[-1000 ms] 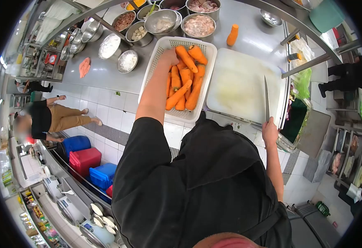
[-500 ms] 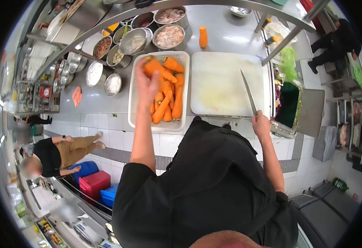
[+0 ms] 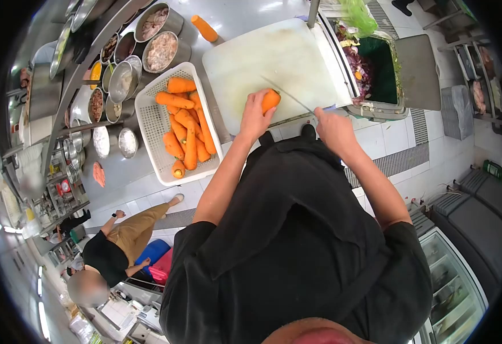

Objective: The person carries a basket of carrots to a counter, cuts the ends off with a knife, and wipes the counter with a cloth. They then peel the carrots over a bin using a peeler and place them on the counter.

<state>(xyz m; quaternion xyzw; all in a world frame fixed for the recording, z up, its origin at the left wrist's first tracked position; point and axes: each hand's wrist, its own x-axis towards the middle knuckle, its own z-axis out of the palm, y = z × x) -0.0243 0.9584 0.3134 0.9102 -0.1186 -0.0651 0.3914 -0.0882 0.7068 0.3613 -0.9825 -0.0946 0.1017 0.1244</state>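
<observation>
My left hand is closed around a carrot, holding it over the near edge of the white cutting board. My right hand grips the handle of a long kitchen knife. Its blade points to the upper left across the board, just right of the carrot. Left of the board stands a white perforated basket with several peeled carrots in it. Another carrot lies alone on the steel counter beyond the board.
Metal pots of raw meat stand behind the basket. Small steel bowls sit to its left. A green-lined waste bin with purple scraps adjoins the board's right side. A person walks on the floor at lower left.
My left hand has moved from the basket to the cutting board with a carrot. The knife in my right hand now slants further left, near it. The whole view has turned.
</observation>
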